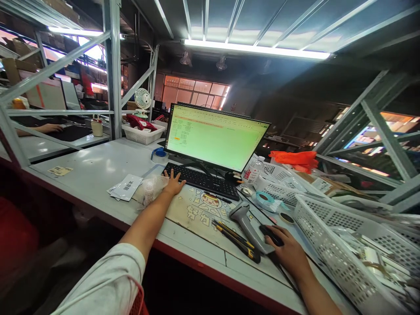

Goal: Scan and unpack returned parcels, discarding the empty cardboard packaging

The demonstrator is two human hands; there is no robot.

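Observation:
My left hand [173, 183] rests with spread fingers on the left end of a black keyboard [210, 183]. My right hand [288, 249] is curled over a black computer mouse [271, 236] at the right of a printed desk mat [183, 213]. Just left of the mouse lies a grey barcode scanner [247, 225]. Beside the scanner are yellow-and-black utility knives [236, 240]. Behind the keyboard stands a monitor [213, 138] with a spreadsheet-like page on a green background. Left of my forearm are a clear plastic item [149, 192] and white printed cards [126, 188].
White perforated baskets [341, 258] with small items line the right side. A plastic bottle [254, 170] and tape rolls [264, 199] stand near them. At the back left are a basket [142, 134] and a small fan [143, 99]. Another person's hand [50, 127] is beyond the metal frame [111, 70].

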